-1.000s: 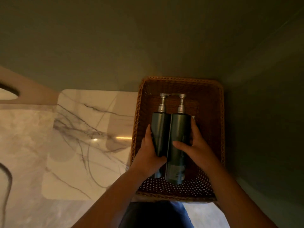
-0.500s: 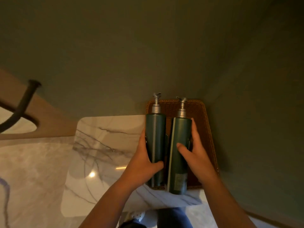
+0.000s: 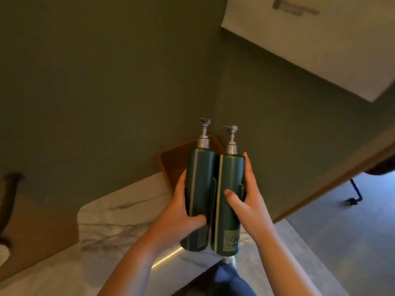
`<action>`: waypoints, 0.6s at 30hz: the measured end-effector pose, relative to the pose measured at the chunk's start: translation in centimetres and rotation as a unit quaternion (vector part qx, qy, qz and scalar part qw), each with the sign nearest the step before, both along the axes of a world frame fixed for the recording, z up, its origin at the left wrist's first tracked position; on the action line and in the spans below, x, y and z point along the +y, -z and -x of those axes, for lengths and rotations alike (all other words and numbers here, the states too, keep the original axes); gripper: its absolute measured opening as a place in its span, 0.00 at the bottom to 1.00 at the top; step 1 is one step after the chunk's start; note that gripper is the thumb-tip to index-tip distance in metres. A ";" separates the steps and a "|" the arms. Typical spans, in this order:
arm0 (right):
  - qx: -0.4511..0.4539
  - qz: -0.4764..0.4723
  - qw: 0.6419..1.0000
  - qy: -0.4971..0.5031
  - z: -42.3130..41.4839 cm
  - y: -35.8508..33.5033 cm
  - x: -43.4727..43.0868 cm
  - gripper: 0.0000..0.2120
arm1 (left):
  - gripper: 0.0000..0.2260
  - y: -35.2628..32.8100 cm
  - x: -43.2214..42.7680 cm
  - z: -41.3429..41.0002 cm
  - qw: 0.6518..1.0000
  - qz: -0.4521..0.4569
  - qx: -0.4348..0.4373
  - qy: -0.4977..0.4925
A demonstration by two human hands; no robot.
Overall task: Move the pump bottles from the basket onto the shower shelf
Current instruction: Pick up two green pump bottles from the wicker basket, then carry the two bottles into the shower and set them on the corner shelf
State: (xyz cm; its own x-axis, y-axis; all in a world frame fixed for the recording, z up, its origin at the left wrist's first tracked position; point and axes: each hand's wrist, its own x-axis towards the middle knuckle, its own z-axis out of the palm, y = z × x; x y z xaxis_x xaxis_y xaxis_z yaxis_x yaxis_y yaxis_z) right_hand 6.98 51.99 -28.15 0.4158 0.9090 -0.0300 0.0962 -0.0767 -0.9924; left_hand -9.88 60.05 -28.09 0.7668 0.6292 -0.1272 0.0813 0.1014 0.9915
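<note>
L bottle (image 3: 199, 189): dk green pump bottle, silver pump head, upright; side by side w/ R bottle, bodies touching.
R bottle (image 3: 229, 201): same type, pale stripe down front, small-print label near base.
Location, both: out of basket, held in air in front of it, bases over bench front edge.
L hand (image 3: 179, 218): grips L bottle at mid-body; fingers (image 3: 181, 180) curled round its left side, thumb across front.
R hand (image 3: 251, 204): grips R bottle; fingers (image 3: 249, 171) wrapped up its right side, thumb pressed on front.
Basket (image 3: 173, 163): brown wicker, on bench against wall, mostly hidden behind bottles; contents can't tell.
Bench (image 3: 119, 216): pale marble top, grey veining.
Wall (image 3: 106, 82): olive green.
White panel (image 3: 320, 50): upper right, blurred print, unreadable.
Dark pipe (image 3: 9, 195): far left.
Floor (image 3: 342, 242): grey, lower right.
</note>
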 end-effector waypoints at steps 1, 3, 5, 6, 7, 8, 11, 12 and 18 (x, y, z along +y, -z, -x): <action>0.000 -0.007 1.000 0.019 -0.4 -0.4 -1.3 0.41 | 0.41 -0.3 -0.7 -0.7 1.000 0.002 -0.001 0.023; -0.007 -0.018 0.998 0.061 -1.1 -1.1 -4.0 0.41 | 0.41 -0.8 -2.1 -2.3 0.998 0.007 0.000 0.063; -0.007 -0.026 0.994 0.105 -1.9 -1.4 -6.9 0.41 | 0.40 -1.0 -3.7 -4.2 0.994 0.006 0.002 0.109; -0.002 -0.031 0.991 0.127 -2.3 -1.5 -8.5 0.41 | 0.40 -1.0 -4.6 -5.1 0.991 0.001 0.004 0.131; -0.001 -0.035 0.988 0.152 -2.7 -1.5 -10.1 0.41 | 0.40 -1.1 -5.5 -6.1 0.989 -0.005 0.006 0.151; -0.004 -0.037 0.984 0.176 -3.0 -1.6 -11.7 0.40 | 0.40 -1.0 -6.5 -7.1 0.986 -0.007 0.009 0.169; -0.011 -0.042 0.966 0.253 -3.8 -1.9 -16.6 0.39 | 0.42 -1.2 -10.0 -9.9 0.974 -0.003 0.012 0.228; -0.014 -0.044 0.960 0.275 -4.1 -1.9 -18.4 0.39 | 0.42 -1.2 -11.3 -10.9 0.968 -0.001 0.013 0.251; -0.018 -0.044 0.914 0.402 -4.6 -1.8 -31.4 0.40 | 0.40 -1.2 -21.9 -16.2 0.929 -0.022 0.034 0.368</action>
State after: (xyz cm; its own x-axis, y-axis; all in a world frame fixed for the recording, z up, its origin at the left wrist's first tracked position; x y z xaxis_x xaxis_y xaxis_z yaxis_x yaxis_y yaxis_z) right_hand 11.58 20.57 -26.34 0.9499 0.3076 0.0552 0.0765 -0.0578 -0.9954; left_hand 6.30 38.12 -26.89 0.9825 -0.0564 -0.1775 0.1750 -0.0463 0.9835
